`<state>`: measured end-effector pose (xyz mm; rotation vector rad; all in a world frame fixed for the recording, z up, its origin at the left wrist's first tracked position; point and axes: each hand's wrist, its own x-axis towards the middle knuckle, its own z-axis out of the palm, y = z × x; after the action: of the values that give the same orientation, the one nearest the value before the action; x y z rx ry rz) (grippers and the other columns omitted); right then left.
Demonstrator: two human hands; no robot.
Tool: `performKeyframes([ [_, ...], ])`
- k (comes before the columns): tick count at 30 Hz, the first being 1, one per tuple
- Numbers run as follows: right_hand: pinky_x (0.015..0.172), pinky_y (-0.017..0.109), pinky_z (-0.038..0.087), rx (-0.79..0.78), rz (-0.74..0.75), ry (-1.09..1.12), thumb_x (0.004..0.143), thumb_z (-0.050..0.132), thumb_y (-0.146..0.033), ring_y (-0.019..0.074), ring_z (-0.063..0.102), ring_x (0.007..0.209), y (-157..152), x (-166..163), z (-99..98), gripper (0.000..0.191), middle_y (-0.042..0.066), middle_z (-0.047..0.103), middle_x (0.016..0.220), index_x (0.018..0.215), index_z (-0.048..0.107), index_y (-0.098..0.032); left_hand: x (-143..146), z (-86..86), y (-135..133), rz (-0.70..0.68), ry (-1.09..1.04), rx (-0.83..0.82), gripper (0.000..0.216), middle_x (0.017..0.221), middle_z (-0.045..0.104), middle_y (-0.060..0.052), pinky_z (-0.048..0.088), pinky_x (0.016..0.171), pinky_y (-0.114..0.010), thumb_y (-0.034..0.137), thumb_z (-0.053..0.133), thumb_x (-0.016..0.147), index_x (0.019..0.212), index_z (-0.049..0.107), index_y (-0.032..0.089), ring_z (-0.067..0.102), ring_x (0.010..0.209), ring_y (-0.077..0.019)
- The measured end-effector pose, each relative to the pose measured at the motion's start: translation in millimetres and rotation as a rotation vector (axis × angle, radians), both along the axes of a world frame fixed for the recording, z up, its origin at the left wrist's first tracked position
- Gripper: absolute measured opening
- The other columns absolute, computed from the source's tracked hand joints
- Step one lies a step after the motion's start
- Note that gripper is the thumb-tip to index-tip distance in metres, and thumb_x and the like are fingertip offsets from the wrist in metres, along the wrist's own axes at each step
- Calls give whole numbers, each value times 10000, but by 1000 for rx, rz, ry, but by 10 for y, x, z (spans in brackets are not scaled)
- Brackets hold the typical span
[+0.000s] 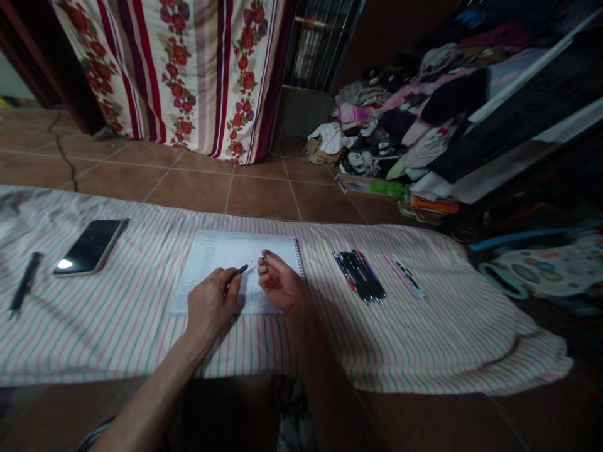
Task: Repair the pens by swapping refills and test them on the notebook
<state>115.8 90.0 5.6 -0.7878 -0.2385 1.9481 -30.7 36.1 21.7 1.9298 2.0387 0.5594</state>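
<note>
My left hand (211, 298) is closed around a black pen (239, 272), whose end points up and right over an open spiral notebook (198, 276). Just right of it, my right hand (280, 282) has its fingertips pinched together. A small greyish piece shows at those fingertips, too small to name. Both hands hover over or rest on the lower part of the notebook page; exact contact is hard to tell. A bundle of several pens (360, 276) lies to the right, mostly black and side by side.
Beyond the bundle lie a few pink and white pens (404, 275). At left are a smartphone (92, 247) and a dark pen-like object (24, 284). Everything rests on a striped cloth (141, 339). Behind are a floral curtain (202, 75), piled clothes (400, 119) and tiled floor (259, 194).
</note>
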Motion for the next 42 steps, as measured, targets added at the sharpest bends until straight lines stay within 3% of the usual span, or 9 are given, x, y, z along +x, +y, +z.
performKeyframes([
  [23, 407, 75, 379, 44, -25, -63, 761, 625, -81, 29, 541, 509, -7, -16, -6, 90, 1, 627, 679, 817, 612, -150, -6, -44, 7, -8, -18, 39, 285, 872, 678, -22, 362, 603, -247, 311, 411, 908, 1034, 648, 217, 624, 759, -164],
  [34, 400, 83, 367, 26, -62, -99, 741, 657, -161, 28, 522, 505, -5, -39, 16, 82, -6, 622, 666, 812, 619, -149, -5, -36, -5, -8, -30, 32, 299, 858, 668, -23, 362, 610, -257, 324, 409, 910, 1052, 646, 210, 620, 754, -170],
  [38, 413, 93, 358, 92, -82, -236, 679, 706, -218, 27, 505, 520, -31, -66, 21, 159, -16, 628, 688, 805, 626, -162, 1, -24, 2, -13, -31, 28, 295, 858, 667, -23, 367, 615, -264, 313, 410, 909, 1049, 648, 205, 625, 770, -180],
  [42, 477, 126, 379, 148, -141, -608, 673, 682, -276, 45, 521, 570, -30, -85, -58, 223, -10, 663, 748, 867, 631, -177, 6, -29, 7, -4, -25, 23, 294, 865, 671, -25, 370, 615, -265, 312, 413, 908, 1047, 651, 209, 628, 768, -176],
])
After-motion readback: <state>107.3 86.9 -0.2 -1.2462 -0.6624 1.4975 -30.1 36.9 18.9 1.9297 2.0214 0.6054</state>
